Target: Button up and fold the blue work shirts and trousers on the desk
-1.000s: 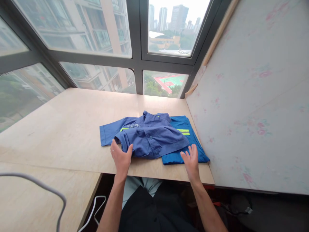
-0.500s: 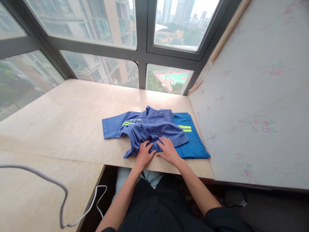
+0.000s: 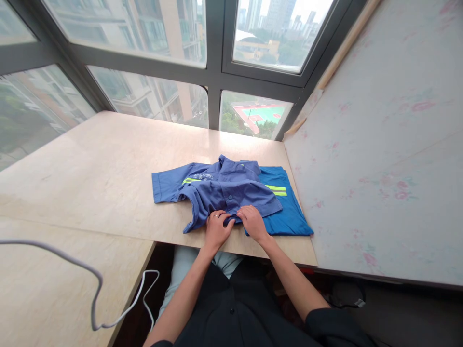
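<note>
A blue-grey buttoned shirt point(image 3: 220, 190) with neon yellow stripes lies crumpled on the light wooden table point(image 3: 108, 164). It partly covers a folded brighter blue garment point(image 3: 289, 214) at its right. My left hand point(image 3: 216, 230), with a ring on one finger, pinches the shirt's near hem. My right hand point(image 3: 253, 222) grips the same hem right beside it. Both hands sit close together at the table's near edge.
A white cable point(image 3: 90, 284) loops over a lower wooden surface at the lower left. A pale panel with faint pink marks point(image 3: 379, 144) stands along the table's right side. Large windows point(image 3: 144, 58) border the far edge.
My hands came together from apart onto the shirt's near hem and now pinch it. The shirt's lower edge has bunched up toward the middle.
</note>
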{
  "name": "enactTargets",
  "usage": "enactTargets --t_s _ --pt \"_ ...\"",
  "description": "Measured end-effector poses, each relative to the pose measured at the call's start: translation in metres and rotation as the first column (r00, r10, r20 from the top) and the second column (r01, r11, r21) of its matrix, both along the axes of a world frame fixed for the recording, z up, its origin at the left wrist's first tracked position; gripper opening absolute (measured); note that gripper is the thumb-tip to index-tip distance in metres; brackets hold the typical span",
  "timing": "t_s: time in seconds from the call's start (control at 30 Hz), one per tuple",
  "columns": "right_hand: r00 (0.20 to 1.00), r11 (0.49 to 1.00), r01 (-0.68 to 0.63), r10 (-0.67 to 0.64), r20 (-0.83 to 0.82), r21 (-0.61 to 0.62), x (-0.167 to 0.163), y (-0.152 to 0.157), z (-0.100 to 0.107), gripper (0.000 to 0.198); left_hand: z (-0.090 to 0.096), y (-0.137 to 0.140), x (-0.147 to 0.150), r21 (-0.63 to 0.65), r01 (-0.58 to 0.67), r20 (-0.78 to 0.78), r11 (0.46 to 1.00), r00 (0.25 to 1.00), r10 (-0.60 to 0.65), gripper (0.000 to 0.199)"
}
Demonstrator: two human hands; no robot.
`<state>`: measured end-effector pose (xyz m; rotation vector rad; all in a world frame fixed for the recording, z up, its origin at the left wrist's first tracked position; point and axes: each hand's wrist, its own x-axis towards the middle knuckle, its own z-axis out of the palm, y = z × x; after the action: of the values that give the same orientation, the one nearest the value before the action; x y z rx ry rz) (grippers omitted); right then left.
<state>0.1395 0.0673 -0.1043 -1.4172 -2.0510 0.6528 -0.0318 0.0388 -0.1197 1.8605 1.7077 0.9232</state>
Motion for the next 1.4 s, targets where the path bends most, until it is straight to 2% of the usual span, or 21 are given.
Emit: enactTargets --t_s 0.1,0.27,0.4,0.5,0.67,0.8,0.97,1.13,1.27,1.4 --pt "0.986 0.994 0.078 -0.088 -0.142 -0.075 -0.003 0.0 0.008 0.032 0.011 -0.004 0.01 -0.026 -0.055 0.049 0.998 0.997 0.056 0.032" --pt "0.904 0.966 0.105 -0.192 -0.382 -0.235 -0.003 -0.004 0.022 0.035 0.03 -0.003 0.017 -0.061 -0.113 0.221 0.992 0.968 0.123 0.02" --pt "0.874 0.966 0.085 -0.191 -0.448 -0.245 -0.003 -0.008 0.029 0.033 0.047 -0.004 0.019 -0.187 -0.005 0.281 0.982 0.958 0.058 0.038" --pt "0.854 0.962 0.072 -0.195 -0.482 -0.262 -0.004 -0.01 0.031 0.031 0.055 -0.005 0.022 -0.229 -0.017 0.244 0.973 0.967 0.074 0.052" --pt "0.823 0.956 0.017 -0.18 -0.538 -0.293 0.002 -0.008 0.031 0.033 0.055 -0.004 0.025 -0.161 -0.085 0.268 0.983 0.955 0.127 0.023" --pt "0.807 0.953 0.018 -0.192 -0.559 -0.301 0.01 -0.006 0.031 0.035 0.057 -0.002 0.027 -0.082 -0.083 0.28 0.993 0.954 0.103 0.02" --pt "0.826 0.954 0.027 -0.189 -0.531 -0.297 0.016 -0.004 0.034 0.037 0.061 0.0 0.031 -0.061 -0.073 0.348 0.995 0.933 0.09 0.021" --pt "0.852 0.963 0.082 -0.201 -0.484 -0.256 0.013 -0.002 0.033 0.04 0.054 0.002 0.029 -0.023 -0.023 0.393 0.999 0.919 0.03 0.021" --pt "0.871 0.965 0.113 -0.21 -0.444 -0.235 0.009 -0.001 0.029 0.041 0.052 0.004 0.026 -0.059 0.03 0.358 0.998 0.934 -0.007 0.022" --pt "0.88 0.967 0.123 -0.21 -0.426 -0.224 0.01 -0.002 0.028 0.037 0.061 0.005 0.029 -0.128 0.046 0.262 0.991 0.965 -0.011 0.024"
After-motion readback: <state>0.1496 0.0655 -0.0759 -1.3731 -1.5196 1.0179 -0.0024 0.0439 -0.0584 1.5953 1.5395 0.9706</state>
